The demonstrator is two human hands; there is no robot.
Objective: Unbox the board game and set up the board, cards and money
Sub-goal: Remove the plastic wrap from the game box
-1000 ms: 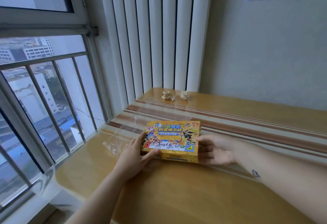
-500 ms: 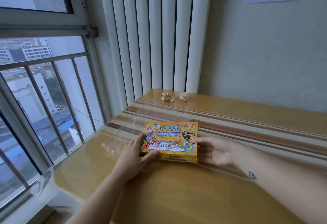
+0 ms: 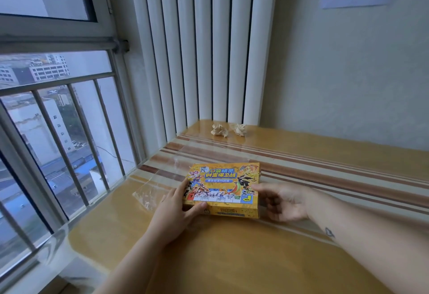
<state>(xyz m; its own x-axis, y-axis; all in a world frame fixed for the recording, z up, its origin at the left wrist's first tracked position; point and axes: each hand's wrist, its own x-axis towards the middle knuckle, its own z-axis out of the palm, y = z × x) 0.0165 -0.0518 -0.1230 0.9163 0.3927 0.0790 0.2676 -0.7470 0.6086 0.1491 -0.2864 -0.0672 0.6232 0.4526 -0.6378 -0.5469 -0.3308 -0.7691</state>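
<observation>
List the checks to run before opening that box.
1. Box face up, printed lid on top: ok.
2. Left hand holds the box's left end: ok.
3. Right hand holds its right end: ok.
4. Clear plastic wrap lies beside the box, on its left: ok.
5. Bare table in front for the board: ok.
6. Which side opens, and whether it is taped: cannot tell.

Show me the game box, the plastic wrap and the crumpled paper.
game box (image 3: 222, 184): head view, middle of its printed lid.
plastic wrap (image 3: 148, 198): head view, crinkled part left of the box.
crumpled paper (image 3: 218, 129): head view, the left one of two balls.
</observation>
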